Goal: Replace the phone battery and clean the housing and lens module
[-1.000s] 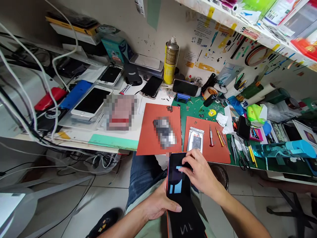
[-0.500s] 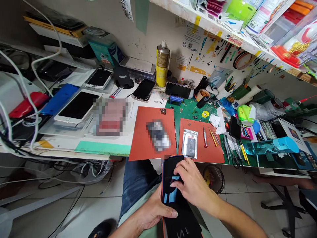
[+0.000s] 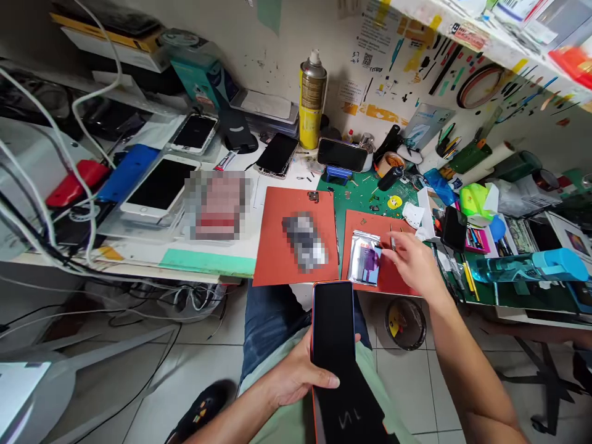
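Note:
My left hand is closed around a phone with a dark face and an orange-and-blue edge, held over my lap. Its thumb presses on a black flat piece with light writing, which overlaps the phone's lower part. Over the right orange mat, my right hand has its fingers bent together beside a silver battery pouch. A small dark bit shows at its fingertips; I cannot make out what it is. A screwdriver lies partly hidden behind these fingers.
A blurred-out item lies on the left orange mat. Behind stand a yellow spray can and a propped phone. A white phone lies left. Pens, a blue bottle and a bin are on the right.
My right hand has left the phone's face and moved right and forward over the right mat. The left hand keeps hold of the phone. The view has shifted to the right.

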Demonstrator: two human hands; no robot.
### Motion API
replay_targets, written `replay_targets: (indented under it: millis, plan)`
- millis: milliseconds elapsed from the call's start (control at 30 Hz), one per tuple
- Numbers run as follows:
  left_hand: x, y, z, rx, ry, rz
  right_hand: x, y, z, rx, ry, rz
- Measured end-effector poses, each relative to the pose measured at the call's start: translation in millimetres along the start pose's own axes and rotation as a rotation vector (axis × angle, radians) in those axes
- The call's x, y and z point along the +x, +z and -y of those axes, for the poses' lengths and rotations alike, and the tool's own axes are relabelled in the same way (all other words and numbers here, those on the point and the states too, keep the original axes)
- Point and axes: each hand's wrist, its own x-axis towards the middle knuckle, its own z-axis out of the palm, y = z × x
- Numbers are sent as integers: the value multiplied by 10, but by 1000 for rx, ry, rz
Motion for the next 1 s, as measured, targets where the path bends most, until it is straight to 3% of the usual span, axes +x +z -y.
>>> replay_targets:
  millis: [67,100,167,200,267,467,633,700,833,1000]
  plan:
    - [0,-14,0,-12,13,-3,-174,-68,127,5,-67,28]
    - [5,-23,2,-20,20,-2,-304,-109,223,53,-169,189]
    - [20,-44,10,-37,30,12,-575,-171,415,243,-379,649]
    - [28,-53,14,-45,31,26,-693,-178,489,317,-443,779]
    - [39,-65,25,-65,32,57,-861,-131,570,402,-477,883]
    - [-8,-52,81,-103,18,51,-986,156,514,503,-501,837]
    - [-39,-88,152,-148,-55,1,-1061,224,477,625,-571,824]
    - [-33,-123,169,-155,-91,-11,-1053,255,425,632,-487,741]
    - [-8,-163,149,-178,-165,-1,-879,395,238,479,-143,461]
    - [3,-122,81,-225,-118,77,-735,611,54,198,86,190]
